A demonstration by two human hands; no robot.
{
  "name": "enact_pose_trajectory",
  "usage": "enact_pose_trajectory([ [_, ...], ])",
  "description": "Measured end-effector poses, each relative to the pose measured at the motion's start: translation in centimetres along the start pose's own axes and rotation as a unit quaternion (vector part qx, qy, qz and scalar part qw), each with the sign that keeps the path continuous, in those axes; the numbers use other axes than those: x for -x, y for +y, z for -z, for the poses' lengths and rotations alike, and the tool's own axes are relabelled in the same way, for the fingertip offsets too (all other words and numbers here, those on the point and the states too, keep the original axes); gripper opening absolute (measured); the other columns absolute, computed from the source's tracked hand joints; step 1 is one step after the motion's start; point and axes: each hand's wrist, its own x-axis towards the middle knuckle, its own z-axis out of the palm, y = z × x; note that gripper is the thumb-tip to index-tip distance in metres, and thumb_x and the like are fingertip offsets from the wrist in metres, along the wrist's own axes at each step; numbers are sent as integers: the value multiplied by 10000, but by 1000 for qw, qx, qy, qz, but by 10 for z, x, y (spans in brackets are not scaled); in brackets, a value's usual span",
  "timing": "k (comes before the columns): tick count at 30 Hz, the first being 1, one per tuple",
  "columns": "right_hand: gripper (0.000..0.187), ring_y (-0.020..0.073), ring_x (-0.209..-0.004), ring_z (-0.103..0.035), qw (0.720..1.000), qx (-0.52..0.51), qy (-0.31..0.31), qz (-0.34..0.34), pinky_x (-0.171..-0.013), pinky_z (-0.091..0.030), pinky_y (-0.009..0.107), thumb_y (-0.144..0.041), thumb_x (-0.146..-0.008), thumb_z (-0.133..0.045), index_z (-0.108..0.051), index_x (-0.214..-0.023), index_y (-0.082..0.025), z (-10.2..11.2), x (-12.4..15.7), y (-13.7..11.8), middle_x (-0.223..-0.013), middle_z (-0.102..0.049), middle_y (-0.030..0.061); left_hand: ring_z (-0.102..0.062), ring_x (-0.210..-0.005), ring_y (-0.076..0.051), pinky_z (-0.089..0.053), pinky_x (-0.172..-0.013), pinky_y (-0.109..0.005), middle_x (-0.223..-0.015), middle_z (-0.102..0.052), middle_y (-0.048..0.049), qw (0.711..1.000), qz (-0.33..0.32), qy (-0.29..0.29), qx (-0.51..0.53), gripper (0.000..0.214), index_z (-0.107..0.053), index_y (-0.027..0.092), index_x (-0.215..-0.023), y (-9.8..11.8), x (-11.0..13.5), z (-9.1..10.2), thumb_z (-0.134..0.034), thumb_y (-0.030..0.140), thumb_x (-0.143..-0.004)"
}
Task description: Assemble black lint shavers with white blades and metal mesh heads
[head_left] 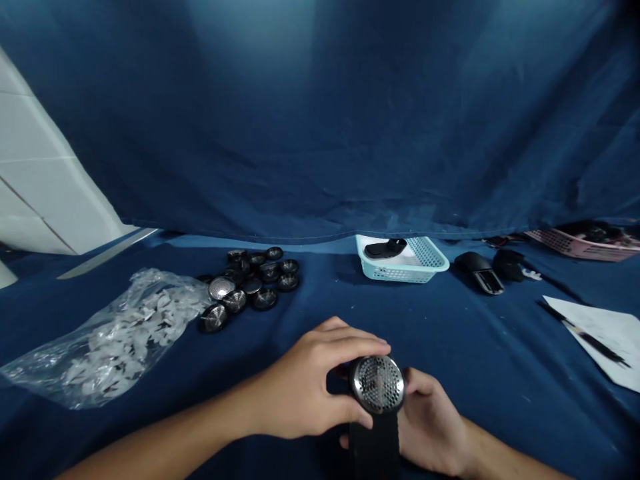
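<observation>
**Black lint shaver [377,393] gripped near centre, mesh head facing up, between both hands.**
Left hand [300,383] wraps its left side, fingers closed over the rim; right hand [430,427] presses the right side and underneath. Far left: round mesh heads [250,280] beside a plastic bag [120,340] of white scraps. Far centre: teal basket [400,270]. Right: paper sheet [600,340] under a pen [585,337].
</observation>
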Motion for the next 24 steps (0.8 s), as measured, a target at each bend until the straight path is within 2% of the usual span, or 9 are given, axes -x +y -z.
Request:
enact_pose_trajectory([
  [12,416,254,-964,-690,1000,-2,-27,4,-1044,-358,428,-260,-732,-470,-713,-1029,-98,1,-1,-1,-1001,-767,102,-607,-1100,-260,-430,-1024,-422,-1228,-679,-74,1000,8,5,9,675,-675,235,-1206,2,-2,0,-912,177,-577],
  [18,393,279,-977,-697,999,9,-41,-5,-1046,-356,446,-272,-729,-486,-707,-1015,-117,0,-2,-3,-979,-768,114,-597,-1111,-246,-425,-1036,-410,-1233,-675,-50,999,30,0,13,659,-679,254,-1195,3,0,0,-911,189,-582],
  [21,408,283,-1067,-669,999,7,-39,1,-1062,-343,456,-278,-754,-495,-684,-1083,-128,2,-1,-4,-1030,-760,114,-581,-1138,-256,-416,-1043,-419,-1254,-657,-44,998,61,-6,18,665,-667,264,-1204,0,-2,4,-903,193,-587],
  [24,420,285,-1198,-603,999,7,-33,7,-1087,-315,480,-328,-846,-495,-634,-1193,-135,5,-1,-3,-1160,-722,133,-591,-1118,-259,-432,-1017,-431,-1234,-651,-50,990,120,-12,67,679,-622,262,-1254,-9,-5,10,-871,192,-626],
])
